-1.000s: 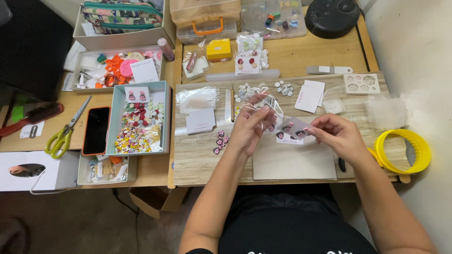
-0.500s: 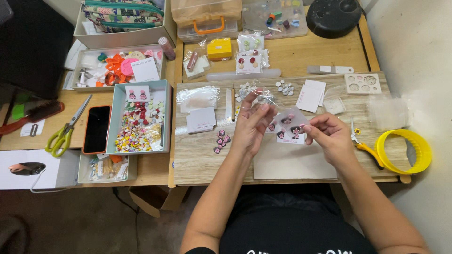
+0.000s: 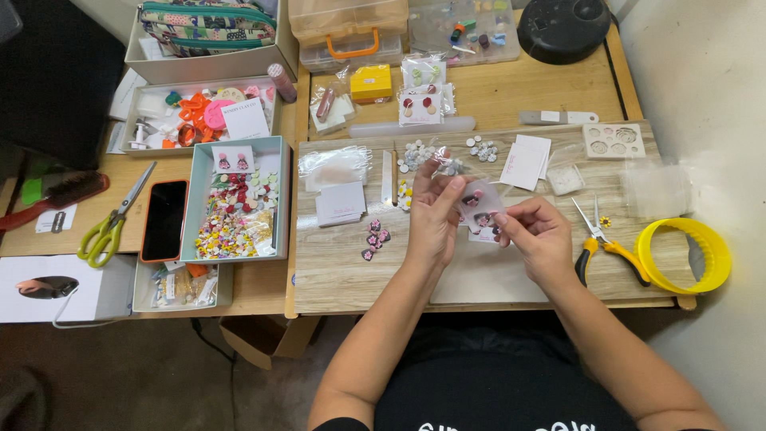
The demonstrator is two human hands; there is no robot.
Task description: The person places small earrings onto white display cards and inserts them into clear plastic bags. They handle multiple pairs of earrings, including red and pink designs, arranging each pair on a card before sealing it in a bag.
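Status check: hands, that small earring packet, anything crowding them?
Left hand and right hand both pinch the clear earring packet above the wooden board. Yellow-handled pliers beside the right hand, apart.

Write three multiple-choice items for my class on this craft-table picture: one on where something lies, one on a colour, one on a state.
1. Where do the scissors lie?
A. left of the phone
B. beside the pliers
C. in the person's lap

2. What colour is the ring-shaped cutter at the table's right end?
A. red
B. yellow
C. blue

3. What are the two hands doing?
A. resting flat on the table
B. holding a small clear bag with an earring card between them
C. gripping the pliers

Answers:
1. A, the green-handled scissors sit just left of the dark phone.
2. B, the ring is bright yellow.
3. B, the left hand and right hand pinch the clear bag above the board, while the pliers lie untouched.
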